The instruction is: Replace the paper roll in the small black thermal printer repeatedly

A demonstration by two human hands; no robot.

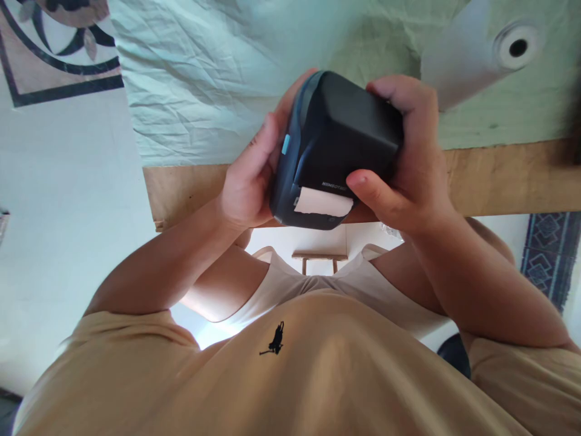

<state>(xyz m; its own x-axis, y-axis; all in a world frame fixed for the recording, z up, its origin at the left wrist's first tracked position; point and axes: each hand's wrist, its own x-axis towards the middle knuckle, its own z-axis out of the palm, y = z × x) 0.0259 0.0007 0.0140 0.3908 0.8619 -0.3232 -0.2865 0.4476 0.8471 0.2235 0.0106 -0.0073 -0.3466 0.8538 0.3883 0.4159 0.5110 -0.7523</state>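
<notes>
Head view: green cloth point(195, 79) spreads below the printer point(345, 133), pale floor point(72, 181) beside.

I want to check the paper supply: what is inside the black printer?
Only a pale paper strip shows, sticking out of the black printer. The interior is covered by the shell, so the rest cannot be seen.

Head camera, single view: set above the wearer's tan short-sleeved fabric shirt point(327, 375), pitched steeply down and forward. Shirt close, across the lower frame; black box-shaped plastic printer point(342, 145) near, above centre; brown wooden counter point(512, 180) beyond, under pale-green cloth point(195, 91), across the top.
</notes>
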